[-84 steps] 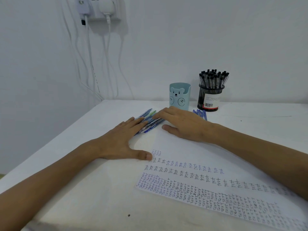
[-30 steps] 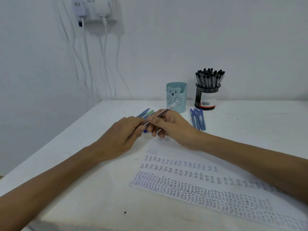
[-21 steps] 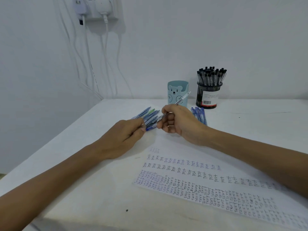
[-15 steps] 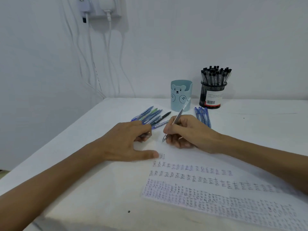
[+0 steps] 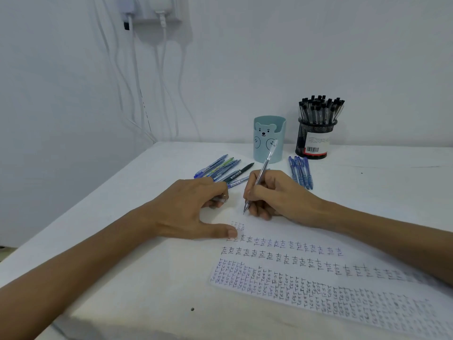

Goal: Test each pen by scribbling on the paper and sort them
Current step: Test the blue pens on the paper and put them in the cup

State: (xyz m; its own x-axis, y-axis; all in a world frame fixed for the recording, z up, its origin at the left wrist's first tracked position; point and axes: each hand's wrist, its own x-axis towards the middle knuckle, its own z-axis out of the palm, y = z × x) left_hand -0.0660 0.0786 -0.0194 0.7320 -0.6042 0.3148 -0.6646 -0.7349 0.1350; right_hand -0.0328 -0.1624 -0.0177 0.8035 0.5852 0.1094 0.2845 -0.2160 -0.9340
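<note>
Pen [image 5: 266,160] pinched in right hand [image 5: 277,195], tip at paper [image 5: 294,233]; left hand [image 5: 191,204] seemingly curls round a cap [image 5: 221,199].

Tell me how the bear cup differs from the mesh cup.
The bear cup is solid pale blue with a face on it; the mesh cup is black wire with a barcode label. The bear cup shows no pens; the mesh cup is packed with black-capped pens. Both stand upright by the wall.

This looks like a plain study or office corner. A white desk [image 5: 382,177] fits into the angle of two bare white walls. A wall socket [image 5: 157,8] at upper left feeds hanging cables [image 5: 134,77]. A mesh pen pot [image 5: 315,141] and a bear cup [image 5: 266,141] stand at the back.
</note>
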